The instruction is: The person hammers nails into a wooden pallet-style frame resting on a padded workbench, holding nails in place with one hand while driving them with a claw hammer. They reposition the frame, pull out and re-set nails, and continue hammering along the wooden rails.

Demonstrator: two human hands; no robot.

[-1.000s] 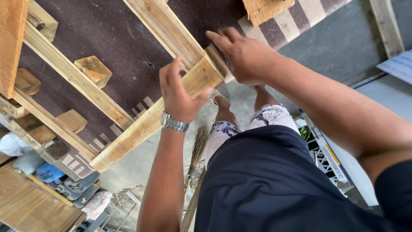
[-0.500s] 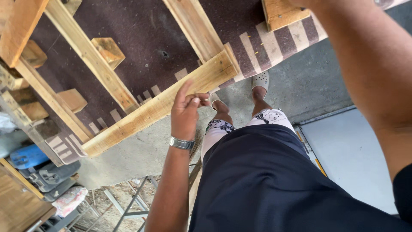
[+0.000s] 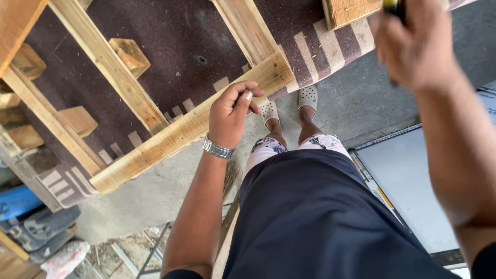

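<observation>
The wooden pallet frame [image 3: 191, 126] lies flat on the dark patterned mat [image 3: 170, 46], its near edge rail just ahead of your feet; the rails and blocks look joined already, and I see no loose board waiting beside it. Your left hand [image 3: 232, 111] pinches something small at that rail, too small to tell; your right hand [image 3: 413, 44] is raised beyond the frame's far corner, fist closed round a dark handle [image 3: 393, 6], so fastening seems mid-way.
</observation>
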